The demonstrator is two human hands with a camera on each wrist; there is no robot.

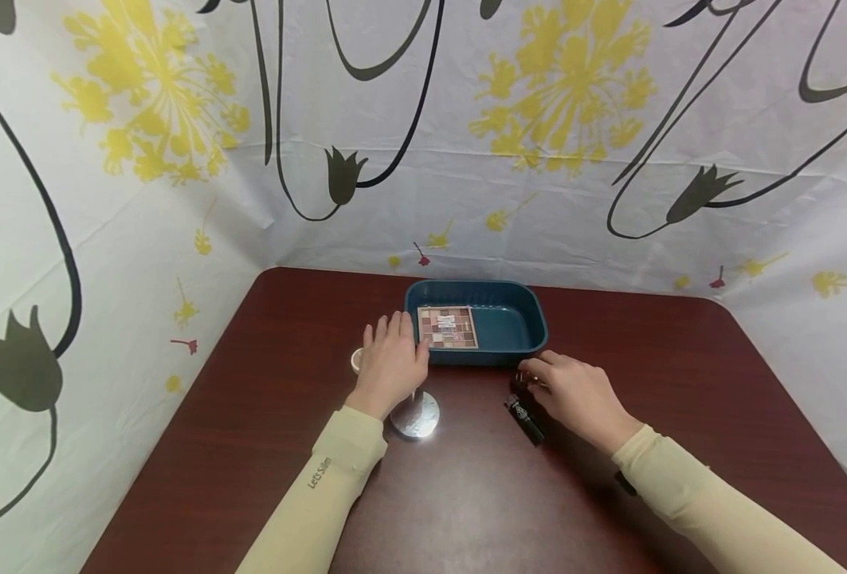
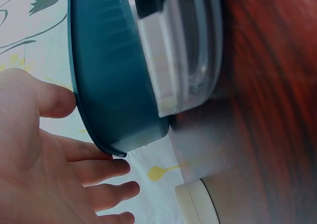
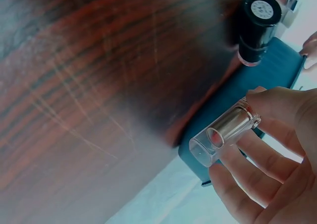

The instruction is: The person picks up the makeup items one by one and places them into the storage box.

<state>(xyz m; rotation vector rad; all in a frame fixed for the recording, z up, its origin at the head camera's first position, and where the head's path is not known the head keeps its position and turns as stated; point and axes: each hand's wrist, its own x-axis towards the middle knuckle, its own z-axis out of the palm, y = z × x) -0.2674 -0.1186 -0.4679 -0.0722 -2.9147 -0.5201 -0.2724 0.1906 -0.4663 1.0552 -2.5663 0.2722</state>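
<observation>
My left hand [image 1: 392,363] is at the left end of a blue-green basin [image 2: 109,60], fingers extended and thumb against the rim. Inside the basin lies a makeup palette [image 1: 448,328] with a grid of coloured squares. My right hand [image 1: 574,391] is near the basin's front right corner. Between its thumb and fingers it pinches a lipstick tube [image 3: 225,132] with a clear outer case, silver inner part and reddish tip. Close by on the table is a black tube [image 1: 525,420], with a round white label on its end in the right wrist view.
A round silvery disc [image 1: 415,415] rests on the table just below the left hand. A small cream round container [image 2: 197,202] sits left of that hand. The dark red wooden table [image 1: 452,510] meets patterned white sheeting [image 1: 423,231] at its back and sides.
</observation>
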